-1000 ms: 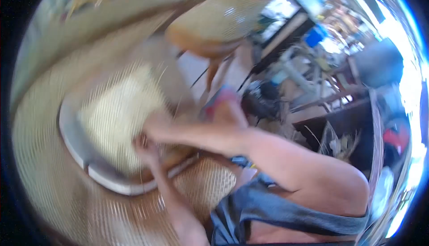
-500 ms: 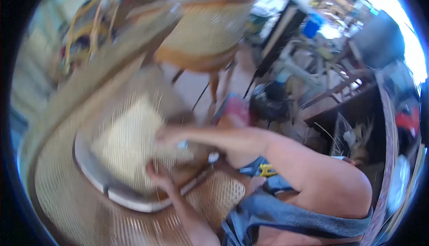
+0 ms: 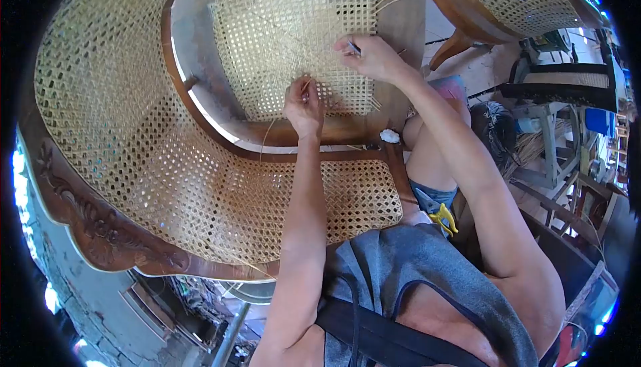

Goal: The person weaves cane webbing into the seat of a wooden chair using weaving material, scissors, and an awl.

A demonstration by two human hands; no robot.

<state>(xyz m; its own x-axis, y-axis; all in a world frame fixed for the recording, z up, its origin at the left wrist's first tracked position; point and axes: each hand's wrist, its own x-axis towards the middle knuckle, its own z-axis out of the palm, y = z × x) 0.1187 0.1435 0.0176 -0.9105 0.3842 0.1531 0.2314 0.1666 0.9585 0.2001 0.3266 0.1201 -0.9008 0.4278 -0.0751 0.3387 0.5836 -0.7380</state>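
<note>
Working cane strands into the pale woven panel [image 3: 267,37] looks, by my judgement, to be the step in hand. At left, brown cane webbing [image 3: 100,93] fills the curved wooden frame. A thin loose strand [image 3: 263,141] hangs below the panel's lower edge. Left hand [image 3: 304,110]: fingertips drawn narrow at the panel's lower part; cannot tell whether they pinch a strand. Panel lies within the wooden surround [image 3: 406,13], mid-view toward the top, loose ends bristling along its top and right edges. Right hand [image 3: 376,60]: above the panel's right side, fingers closed on a small metal tool [image 3: 354,48]. Yellow-handled snips [image 3: 442,217] rest at the lap. Next move, judged: calls for a fine pinch, one strand isolated, its neighbours undisturbed.
</note>
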